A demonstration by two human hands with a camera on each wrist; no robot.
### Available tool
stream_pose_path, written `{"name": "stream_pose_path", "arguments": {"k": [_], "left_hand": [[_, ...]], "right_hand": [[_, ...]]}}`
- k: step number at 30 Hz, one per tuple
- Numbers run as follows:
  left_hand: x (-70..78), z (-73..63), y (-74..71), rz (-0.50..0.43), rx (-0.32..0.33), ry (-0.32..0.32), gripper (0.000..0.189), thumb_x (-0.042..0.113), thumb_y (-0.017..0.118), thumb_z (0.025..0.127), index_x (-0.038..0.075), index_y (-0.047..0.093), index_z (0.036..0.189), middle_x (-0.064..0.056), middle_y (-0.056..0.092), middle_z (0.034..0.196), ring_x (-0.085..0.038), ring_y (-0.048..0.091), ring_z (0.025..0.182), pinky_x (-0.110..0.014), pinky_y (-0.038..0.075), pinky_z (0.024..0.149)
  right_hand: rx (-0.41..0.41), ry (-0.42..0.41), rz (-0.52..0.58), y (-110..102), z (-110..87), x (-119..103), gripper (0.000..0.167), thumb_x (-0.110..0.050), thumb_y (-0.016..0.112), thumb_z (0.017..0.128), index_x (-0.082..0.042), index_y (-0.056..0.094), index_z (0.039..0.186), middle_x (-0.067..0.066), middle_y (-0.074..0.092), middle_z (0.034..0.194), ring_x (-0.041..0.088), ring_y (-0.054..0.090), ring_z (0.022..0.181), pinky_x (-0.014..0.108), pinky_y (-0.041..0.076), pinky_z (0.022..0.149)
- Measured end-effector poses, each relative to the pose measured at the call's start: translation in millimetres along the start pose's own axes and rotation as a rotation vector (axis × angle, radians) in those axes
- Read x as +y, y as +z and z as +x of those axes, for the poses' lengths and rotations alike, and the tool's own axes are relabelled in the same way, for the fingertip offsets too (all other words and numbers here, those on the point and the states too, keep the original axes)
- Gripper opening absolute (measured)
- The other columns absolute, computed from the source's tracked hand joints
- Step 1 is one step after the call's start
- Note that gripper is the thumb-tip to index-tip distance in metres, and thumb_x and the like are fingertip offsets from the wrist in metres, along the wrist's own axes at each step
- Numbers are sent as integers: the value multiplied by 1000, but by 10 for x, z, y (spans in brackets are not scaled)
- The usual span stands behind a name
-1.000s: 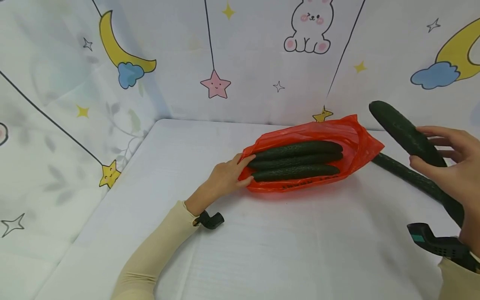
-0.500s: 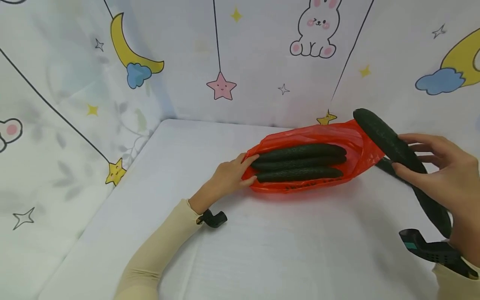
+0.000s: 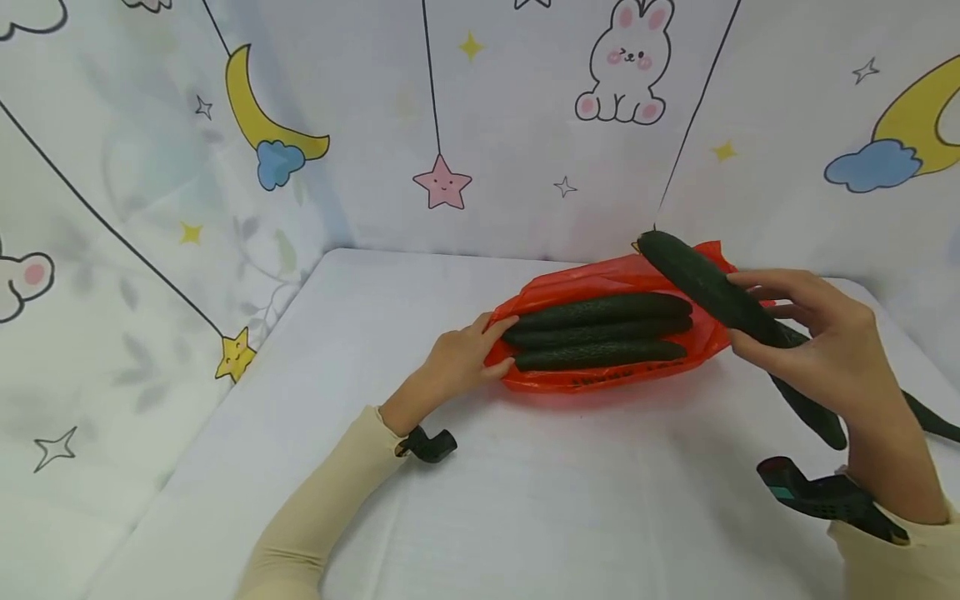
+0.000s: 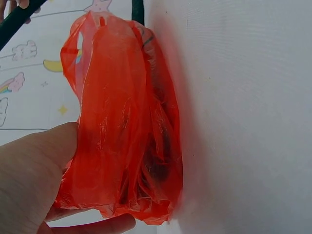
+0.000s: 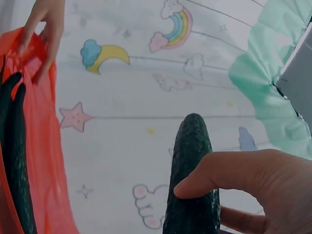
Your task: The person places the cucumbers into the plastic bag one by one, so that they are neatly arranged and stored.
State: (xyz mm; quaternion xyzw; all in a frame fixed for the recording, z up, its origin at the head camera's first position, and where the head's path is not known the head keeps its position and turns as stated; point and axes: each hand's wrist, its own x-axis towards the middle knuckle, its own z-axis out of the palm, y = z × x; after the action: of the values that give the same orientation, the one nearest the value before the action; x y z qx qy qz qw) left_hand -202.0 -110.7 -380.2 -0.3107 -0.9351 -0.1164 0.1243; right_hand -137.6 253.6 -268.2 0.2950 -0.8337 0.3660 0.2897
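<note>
My right hand (image 3: 825,350) grips a dark green cucumber (image 3: 693,275) around its middle, thumb on the near side. The cucumber is tilted, its upper end overlapping the right part of a red plastic bag (image 3: 585,279) in the head view. Inside the bag, 3 cucumbers (image 3: 603,333) lie side by side, seen through its open side. My left hand (image 3: 457,354) holds the bag's left end between thumb and fingers. In the left wrist view the thumb (image 4: 53,151) presses against the red film (image 4: 117,117). The right wrist view shows the thumb (image 5: 209,175) across the held cucumber.
Another cucumber (image 3: 930,417) lies on the white table (image 3: 525,500), partly hidden behind my right hand. A printed cloth backdrop (image 3: 510,108) rises right behind the table's far edge and along its left side. Black wrist cameras (image 3: 817,496) sit on both wrists.
My right hand has moved left with the cucumber, bringing its upper end from right of the bag to over the bag's right part. The left hand keeps its hold.
</note>
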Motion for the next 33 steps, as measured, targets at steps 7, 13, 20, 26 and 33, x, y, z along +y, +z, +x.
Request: {"name": "stream_pose_path", "arguments": {"k": [7, 13, 20, 26, 33], "left_hand": [[-3, -14, 5, 1, 12, 12, 58, 35, 65, 92, 10, 48, 142, -14, 57, 128, -16, 53, 62, -24, 50, 55], [-6, -25, 3, 10, 14, 10, 58, 35, 65, 92, 10, 49, 142, -13, 57, 125, -16, 51, 60, -23, 47, 53], [-12, -12, 13, 21, 4, 6, 58, 37, 64, 93, 12, 48, 143, -11, 57, 124, -15, 47, 57, -20, 41, 49], [-2, -10, 2, 18, -20, -4, 59, 37, 64, 93, 11, 47, 143, -12, 57, 124, -15, 47, 57, -21, 42, 50], [-4, -7, -2, 11, -18, -7, 59, 35, 65, 92, 11, 47, 143, -12, 57, 122, -15, 47, 58, -21, 44, 52]], "right_hand": [[-13, -50, 158, 175, 128, -94, 62, 26, 71, 55, 13, 64, 115, 1, 68, 108, 10, 62, 93, 12, 48, 81], [-13, -91, 195, 305, 261, -171, 60, 24, 72, 56, 14, 63, 114, 1, 68, 108, 12, 62, 94, 14, 50, 82], [11, -39, 243, 447, 315, -256, 62, 29, 70, 58, 13, 62, 117, 1, 68, 109, 14, 63, 95, 15, 50, 83], [41, -32, 342, 554, 362, -313, 59, 28, 69, 61, 14, 61, 118, 3, 69, 109, 16, 64, 95, 18, 51, 84], [89, -97, 532, 669, 461, -342, 49, 20, 72, 68, 17, 60, 116, 9, 68, 112, 21, 63, 95, 22, 52, 85]]}}
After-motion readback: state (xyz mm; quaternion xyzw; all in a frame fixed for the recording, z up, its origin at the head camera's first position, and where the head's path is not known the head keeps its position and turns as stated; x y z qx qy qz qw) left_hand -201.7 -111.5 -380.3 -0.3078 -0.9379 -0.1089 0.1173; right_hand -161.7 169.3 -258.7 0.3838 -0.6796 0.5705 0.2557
